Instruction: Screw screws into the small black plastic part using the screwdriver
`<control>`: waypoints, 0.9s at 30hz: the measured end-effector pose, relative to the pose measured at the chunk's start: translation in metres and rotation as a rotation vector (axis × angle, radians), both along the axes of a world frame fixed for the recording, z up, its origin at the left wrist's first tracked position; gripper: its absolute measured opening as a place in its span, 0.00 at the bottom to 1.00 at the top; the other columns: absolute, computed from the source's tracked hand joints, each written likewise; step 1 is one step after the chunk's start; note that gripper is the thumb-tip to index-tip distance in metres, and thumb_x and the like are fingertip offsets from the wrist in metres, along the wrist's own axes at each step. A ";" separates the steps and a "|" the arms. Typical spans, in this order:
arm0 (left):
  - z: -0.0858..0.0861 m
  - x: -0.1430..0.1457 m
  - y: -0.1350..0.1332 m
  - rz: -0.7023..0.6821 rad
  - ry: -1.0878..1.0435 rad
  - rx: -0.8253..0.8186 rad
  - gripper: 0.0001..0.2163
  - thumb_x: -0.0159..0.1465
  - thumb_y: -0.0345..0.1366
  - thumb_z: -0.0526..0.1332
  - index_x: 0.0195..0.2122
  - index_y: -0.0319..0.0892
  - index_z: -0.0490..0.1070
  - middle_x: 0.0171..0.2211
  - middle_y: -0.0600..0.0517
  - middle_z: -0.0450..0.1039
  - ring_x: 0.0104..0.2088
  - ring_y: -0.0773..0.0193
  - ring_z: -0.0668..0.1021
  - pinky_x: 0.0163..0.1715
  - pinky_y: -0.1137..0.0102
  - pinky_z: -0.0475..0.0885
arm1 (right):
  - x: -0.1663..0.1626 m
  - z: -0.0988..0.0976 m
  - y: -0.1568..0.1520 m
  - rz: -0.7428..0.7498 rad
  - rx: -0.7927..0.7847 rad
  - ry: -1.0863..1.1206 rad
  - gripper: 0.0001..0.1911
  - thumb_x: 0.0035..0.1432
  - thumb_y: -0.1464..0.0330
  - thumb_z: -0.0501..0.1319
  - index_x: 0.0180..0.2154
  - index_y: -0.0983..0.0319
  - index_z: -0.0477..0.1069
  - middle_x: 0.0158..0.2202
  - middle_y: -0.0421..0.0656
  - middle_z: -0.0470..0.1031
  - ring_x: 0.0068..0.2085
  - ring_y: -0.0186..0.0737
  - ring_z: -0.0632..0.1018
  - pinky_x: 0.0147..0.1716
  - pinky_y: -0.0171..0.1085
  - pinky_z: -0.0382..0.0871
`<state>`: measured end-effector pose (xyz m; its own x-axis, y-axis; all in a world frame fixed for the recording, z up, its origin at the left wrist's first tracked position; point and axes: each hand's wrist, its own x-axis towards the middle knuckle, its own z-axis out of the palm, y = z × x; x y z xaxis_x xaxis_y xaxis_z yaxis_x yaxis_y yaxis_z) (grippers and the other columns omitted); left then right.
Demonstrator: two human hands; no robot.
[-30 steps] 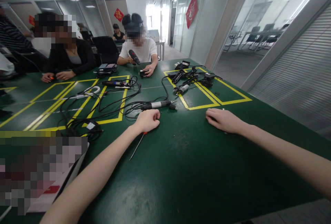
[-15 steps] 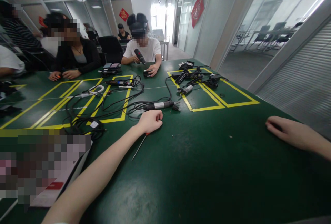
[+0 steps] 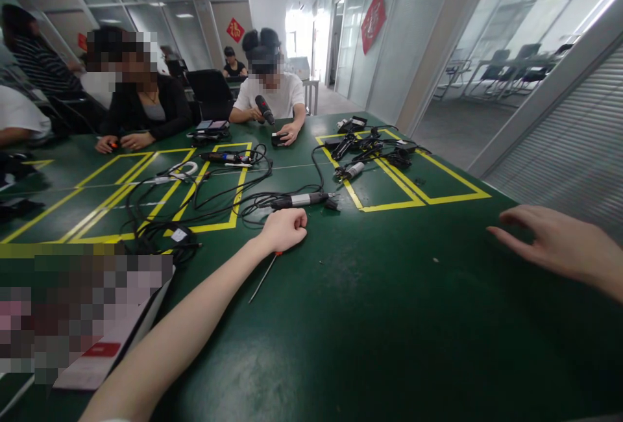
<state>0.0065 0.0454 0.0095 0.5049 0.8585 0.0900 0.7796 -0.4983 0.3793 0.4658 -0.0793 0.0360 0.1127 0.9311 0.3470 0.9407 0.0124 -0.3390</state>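
My left hand (image 3: 283,228) rests as a closed fist on the green table (image 3: 370,318), gripping a thin screwdriver (image 3: 264,275) whose red handle and metal shaft stick out below the fist toward me. Just beyond the fist lies a grey and black corded electric screwdriver (image 3: 304,200). My right hand (image 3: 555,243) hovers at the table's right edge with fingers spread and curved, holding nothing. A tiny screw-like speck (image 3: 435,260) lies on the table to the left of that hand.
Tangled black cables (image 3: 195,204) and yellow taped squares cover the middle of the table. More corded tools (image 3: 363,146) lie in the far right square. Across the table sit a person in white (image 3: 269,94) holding a tool and a person in black (image 3: 141,110). A blurred paper sheet (image 3: 82,324) lies near left.
My right hand slid from the middle of the table out to the right edge, then lifted and spread its fingers. The left fist has stayed put.
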 end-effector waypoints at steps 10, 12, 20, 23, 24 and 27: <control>-0.001 0.000 0.001 -0.004 -0.007 0.009 0.03 0.56 0.31 0.60 0.31 0.44 0.73 0.30 0.54 0.77 0.33 0.60 0.76 0.30 0.68 0.60 | -0.257 -0.017 0.014 0.738 -0.093 -0.028 0.08 0.62 0.72 0.63 0.45 0.63 0.74 0.43 0.49 0.78 0.43 0.47 0.79 0.43 0.44 0.78; -0.001 0.000 0.000 -0.002 -0.005 0.013 0.03 0.56 0.31 0.60 0.31 0.44 0.73 0.30 0.54 0.77 0.33 0.60 0.76 0.30 0.68 0.61 | -0.272 -0.023 0.024 0.722 -0.127 -0.016 0.08 0.59 0.77 0.64 0.42 0.63 0.75 0.43 0.49 0.78 0.43 0.46 0.79 0.44 0.44 0.77; 0.001 0.001 -0.001 0.000 -0.008 0.002 0.03 0.56 0.31 0.60 0.30 0.44 0.73 0.29 0.54 0.77 0.32 0.60 0.76 0.30 0.68 0.61 | -0.250 -0.031 0.028 0.705 -0.141 -0.047 0.10 0.63 0.78 0.58 0.37 0.61 0.77 0.40 0.46 0.80 0.43 0.43 0.80 0.46 0.41 0.76; 0.002 0.001 -0.001 0.008 -0.004 -0.007 0.04 0.56 0.31 0.60 0.31 0.44 0.73 0.30 0.54 0.77 0.32 0.60 0.76 0.30 0.68 0.61 | -0.213 -0.030 0.029 0.618 -0.134 -0.078 0.10 0.63 0.76 0.57 0.38 0.60 0.76 0.40 0.47 0.80 0.43 0.45 0.80 0.44 0.42 0.76; 0.002 0.001 -0.001 0.009 -0.002 -0.010 0.04 0.56 0.31 0.60 0.31 0.44 0.73 0.30 0.54 0.77 0.32 0.60 0.76 0.30 0.68 0.61 | -0.196 -0.029 0.029 0.567 -0.130 -0.089 0.09 0.64 0.75 0.56 0.38 0.60 0.75 0.40 0.48 0.80 0.42 0.46 0.80 0.43 0.43 0.77; 0.003 0.000 -0.001 0.008 -0.002 -0.019 0.03 0.56 0.31 0.60 0.31 0.44 0.73 0.30 0.54 0.76 0.32 0.60 0.76 0.30 0.68 0.61 | -0.136 -0.025 0.029 0.386 -0.116 -0.125 0.09 0.62 0.73 0.55 0.36 0.60 0.74 0.39 0.51 0.80 0.40 0.51 0.80 0.41 0.48 0.77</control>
